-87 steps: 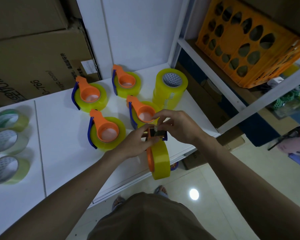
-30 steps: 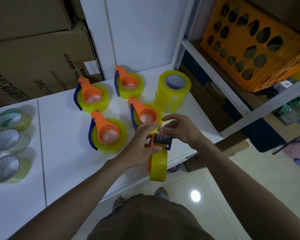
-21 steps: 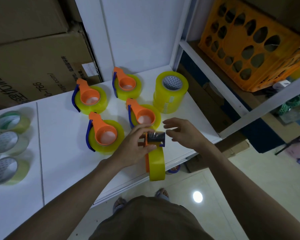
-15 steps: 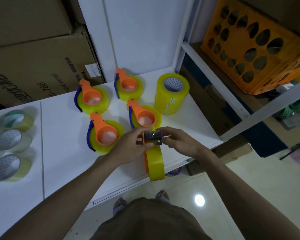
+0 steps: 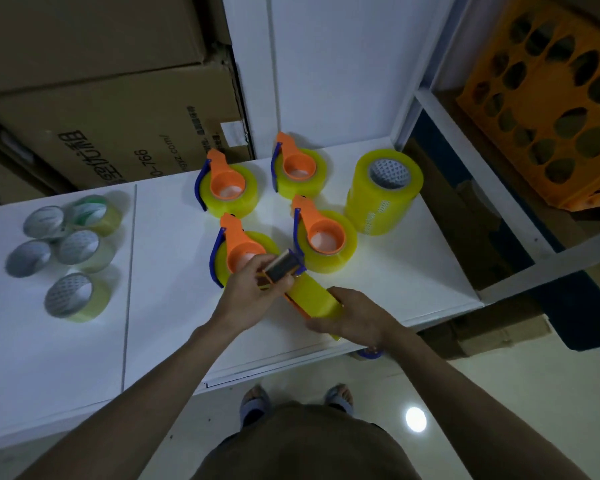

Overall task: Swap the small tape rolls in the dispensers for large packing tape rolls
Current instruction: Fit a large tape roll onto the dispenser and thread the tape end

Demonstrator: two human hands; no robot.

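Item in hand: one orange plastic tape dispenser loaded with a large yellow packing tape roll (image 5: 313, 299), held on edge above the white tabletop (image 5: 167, 306), near its front edge. The left hand (image 5: 248, 294) grips the dispenser's dark metal cutter head (image 5: 284, 270), thumb and fingers curled round it. The right hand (image 5: 352, 318) cups the lower side of the roll, fingers bent round its rim (fingertips hidden behind the roll).

Loaded dispensers lying flat on the tabletop, four:
- rear left dispenser (image 5: 226, 187), blue blade guard on its left side;
- rear right dispenser (image 5: 298, 171), close to the white back panel (image 5: 329, 64);
- front left dispenser (image 5: 239, 252), partly covered by the left hand;
- front right dispenser (image 5: 324, 239), just beside the held cutter head.

Spare stock: one tall stack of yellow packing tape rolls (image 5: 383, 192), upright at the table's right rear corner, close to the right edge.

Small rolls: five small pale tape rolls (image 5: 71, 244), clustered at the table's left end, well apart from the dispensers.

Open surface: a bare white strip between the small rolls and the dispensers, crossed by a seam (image 5: 129, 289), and a bare patch to the right of the hands.

Surroundings: brown cardboard cartons (image 5: 101, 116) behind the table; orange perforated plastic crate (image 5: 548, 98) on the white shelf frame (image 5: 465, 150) to the right.
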